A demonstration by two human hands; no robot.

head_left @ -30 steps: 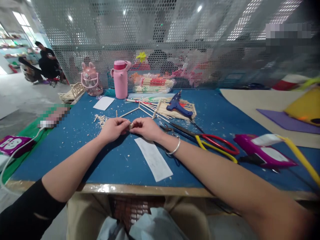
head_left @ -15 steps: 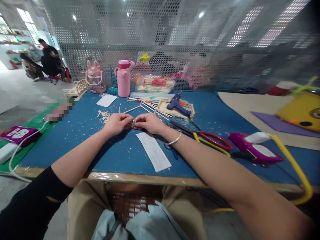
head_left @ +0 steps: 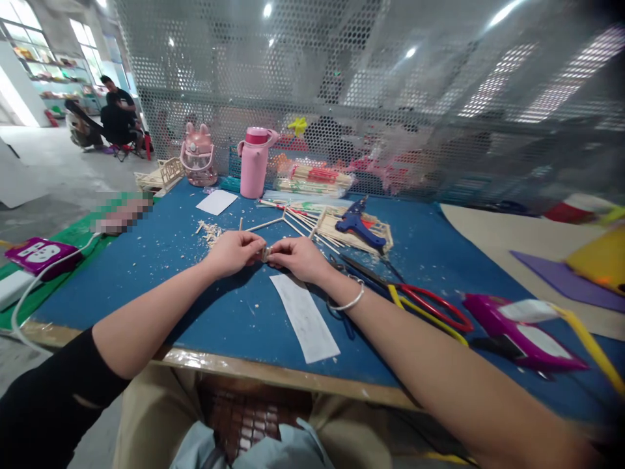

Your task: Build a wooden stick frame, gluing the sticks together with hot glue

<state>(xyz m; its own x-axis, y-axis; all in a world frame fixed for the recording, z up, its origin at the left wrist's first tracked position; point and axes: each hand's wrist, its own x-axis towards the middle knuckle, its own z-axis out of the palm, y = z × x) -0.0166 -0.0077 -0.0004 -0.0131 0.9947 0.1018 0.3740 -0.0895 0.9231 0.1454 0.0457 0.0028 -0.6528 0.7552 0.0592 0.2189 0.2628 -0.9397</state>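
Over the blue surface (head_left: 205, 319), the left hand (head_left: 231, 253) and right hand (head_left: 303, 258) nearly meet, the fingers (head_left: 252, 246) of both pinched around a small pale piece (head_left: 265, 255), seemingly wood, though mostly hidden. A white paper strip (head_left: 306, 320) lies near the right hand; thin sticks (head_left: 305, 225) and a blue glue gun (head_left: 359, 227) lie beyond.

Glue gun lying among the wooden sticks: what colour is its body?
The glue gun is dark blue, as the head view, the only one, shows.
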